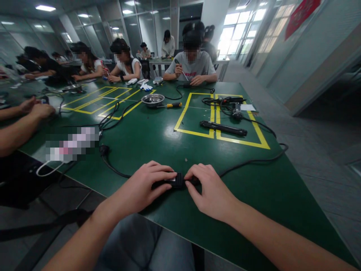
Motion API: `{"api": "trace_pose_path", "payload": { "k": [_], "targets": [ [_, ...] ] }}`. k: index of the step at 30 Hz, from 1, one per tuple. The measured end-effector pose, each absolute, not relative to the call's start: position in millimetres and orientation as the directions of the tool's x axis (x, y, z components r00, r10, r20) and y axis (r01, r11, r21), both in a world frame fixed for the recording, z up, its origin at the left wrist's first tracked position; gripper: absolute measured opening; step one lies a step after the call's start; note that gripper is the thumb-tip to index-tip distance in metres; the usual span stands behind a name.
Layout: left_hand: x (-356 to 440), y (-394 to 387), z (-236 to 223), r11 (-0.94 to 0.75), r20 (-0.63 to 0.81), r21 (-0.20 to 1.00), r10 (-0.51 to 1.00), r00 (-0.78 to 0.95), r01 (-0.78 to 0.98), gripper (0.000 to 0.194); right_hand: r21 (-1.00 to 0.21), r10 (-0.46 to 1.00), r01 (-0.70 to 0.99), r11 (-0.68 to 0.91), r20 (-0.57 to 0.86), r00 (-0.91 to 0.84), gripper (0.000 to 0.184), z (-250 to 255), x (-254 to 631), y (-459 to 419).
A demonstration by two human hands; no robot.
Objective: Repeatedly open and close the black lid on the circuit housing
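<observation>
Near the front edge of the green table (146, 139), my left hand (145, 184) is closed around a black power adapter (178, 181) with a pale label. Just to its right, my right hand (208, 190) pinches the dark cable end (194, 181) at the adapter's right side. Whether that end is fully seated cannot be made out, as my fingers cover part of it. From under my left hand a black cord runs left to a loose plug (104, 150). Another black cable (251, 162) leads from my right hand towards the right side of the table.
Ahead lie a black bar-shaped piece (224, 128), a metal cylindrical tool (237, 112), a metal bowl (152, 99) and a yellow-black screwdriver (173, 105). A blurred-out white power strip (84, 139) lies left. A co-worker's hands (39, 107) rest beyond it; another person (191, 64) sits opposite.
</observation>
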State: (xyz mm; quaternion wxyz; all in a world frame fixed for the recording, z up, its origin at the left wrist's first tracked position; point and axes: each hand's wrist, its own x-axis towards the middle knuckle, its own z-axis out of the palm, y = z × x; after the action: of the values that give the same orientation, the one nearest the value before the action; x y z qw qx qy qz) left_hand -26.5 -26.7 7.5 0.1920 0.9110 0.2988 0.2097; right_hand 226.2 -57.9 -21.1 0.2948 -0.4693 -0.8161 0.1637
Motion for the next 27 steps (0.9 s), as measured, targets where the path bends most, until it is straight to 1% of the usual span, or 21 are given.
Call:
{"api": "trace_pose_path", "payload": {
  "k": [3,5,8,13,16,18,20,22,23,25,27],
  "targets": [
    [-26,-26,9,-0.77,0.245,0.379,0.618,0.747,0.513,0.026,-0.543,0.869,0.679,0.494,0.319,-0.378,0.015,-20,226,-58],
    [-27,-24,10,-0.78,0.233,0.344,0.61,0.757,0.523,0.028,-0.543,0.87,0.68,0.493,0.317,-0.378,0.015,-20,226,-57],
    [-28,-24,12,-0.786,0.222,0.366,0.594,0.773,0.499,0.027,-0.546,0.871,0.678,0.491,0.313,-0.379,0.016,-20,224,-57],
    [-28,-30,12,-0.756,0.237,0.386,0.635,0.735,0.529,0.027,-0.55,0.87,0.675,0.493,0.313,-0.381,0.017,-22,223,-56],
    [-27,-27,17,-0.739,0.211,0.438,0.638,0.741,0.511,0.025,-0.547,0.866,0.671,0.501,0.315,-0.389,0.016,-23,223,-55],
    [-25,-17,21,-0.699,0.178,0.491,0.665,0.725,0.52,0.026,-0.544,0.866,0.674,0.501,0.316,-0.389,0.016,-23,224,-55],
    [-19,-3,23,-0.64,0.173,0.507,0.732,0.659,0.578,0.03,-0.536,0.868,0.683,0.496,0.315,-0.383,0.016,-23,224,-55],
    [-12,12,21,-0.608,0.203,0.419,0.786,0.583,0.674,0.025,-0.526,0.871,0.695,0.49,0.315,-0.376,0.016,-24,224,-55],
    [-9,17,19,-0.603,0.184,0.376,0.793,0.581,0.704,0.024,-0.524,0.873,0.699,0.487,0.315,-0.372,0.016,-24,224,-55],
    [-7,23,15,-0.609,0.15,0.373,0.784,0.602,0.7,0.022,-0.524,0.874,0.7,0.485,0.318,-0.368,0.015,-25,224,-55],
    [-12,20,13,-0.633,0.174,0.381,0.765,0.621,0.674,0.021,-0.526,0.871,0.694,0.491,0.328,-0.367,0.018,-26,224,-56]
  ]
}}
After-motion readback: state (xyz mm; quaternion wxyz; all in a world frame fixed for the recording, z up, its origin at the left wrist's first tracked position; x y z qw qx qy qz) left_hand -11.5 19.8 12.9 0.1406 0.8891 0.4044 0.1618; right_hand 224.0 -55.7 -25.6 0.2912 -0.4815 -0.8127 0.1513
